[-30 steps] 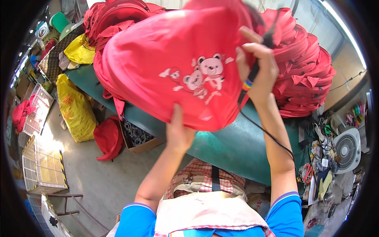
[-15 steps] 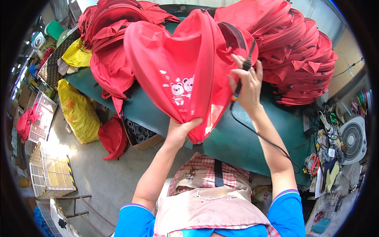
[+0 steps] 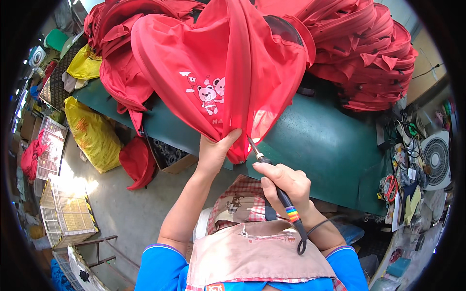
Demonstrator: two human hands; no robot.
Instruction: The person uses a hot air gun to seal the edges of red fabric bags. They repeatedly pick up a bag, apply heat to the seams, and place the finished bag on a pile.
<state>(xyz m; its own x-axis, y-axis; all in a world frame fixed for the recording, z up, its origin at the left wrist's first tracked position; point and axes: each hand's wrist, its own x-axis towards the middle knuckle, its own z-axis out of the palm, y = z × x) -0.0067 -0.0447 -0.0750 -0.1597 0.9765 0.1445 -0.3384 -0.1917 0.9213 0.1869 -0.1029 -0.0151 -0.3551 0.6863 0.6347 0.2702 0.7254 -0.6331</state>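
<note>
"What's biggest?"
"One green table [image 3: 315, 140], with two heaps of red cloth on it: a right heap [image 3: 371, 63] and a left heap [image 3: 116, 46]."
"And between them?"
"One red cover [image 3: 167, 56], held up over the table's near edge."
"Who's holding it?"
"The left hand [image 3: 214, 151] pinches its lower corner, thumb in front, as it does half a second earlier."
"The right hand [image 3: 287, 185]?"
"Curled around one pen-shaped tool [image 3: 283, 198]. In the earlier picture it's higher, at the cover's right side, fingers looser; now it's down by that corner."
"Any writing?"
"Two printed bears [image 3: 208, 101], partly lost in a fold, with pale letters [image 3: 217, 122] below, cut off by it too."
"Smallest thing?"
"The tool's metal tip [image 3: 253, 146], now aimed at the cloth near the left thumb. I can't tell whether it's touching."
</note>
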